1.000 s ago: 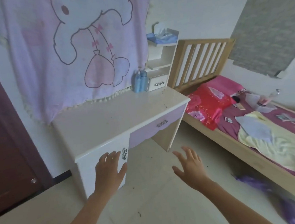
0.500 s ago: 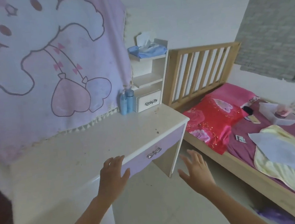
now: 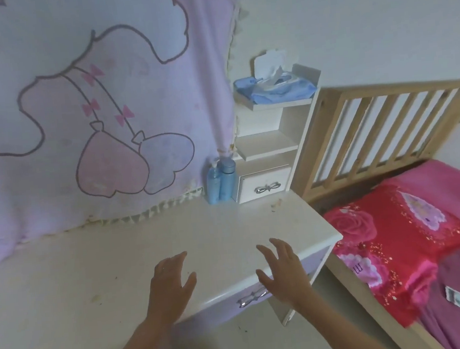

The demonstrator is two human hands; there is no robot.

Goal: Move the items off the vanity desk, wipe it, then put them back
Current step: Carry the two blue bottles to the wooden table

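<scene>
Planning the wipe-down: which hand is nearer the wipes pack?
Right. The right hand is over the desk's front edge, in line below the wipes pack; the left hand is farther left.

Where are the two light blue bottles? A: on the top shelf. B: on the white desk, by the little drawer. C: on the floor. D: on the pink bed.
B: the two light blue plastic bottles stand on the white vanity desk, beside the small white drawer.

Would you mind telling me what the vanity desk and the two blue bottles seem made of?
Vanity desk: likely painted or laminated board; smooth, cream, low-sheen top with crisp edges. Blue bottles: probably plastic; glossy, slightly translucent bodies, glass possible.
</scene>
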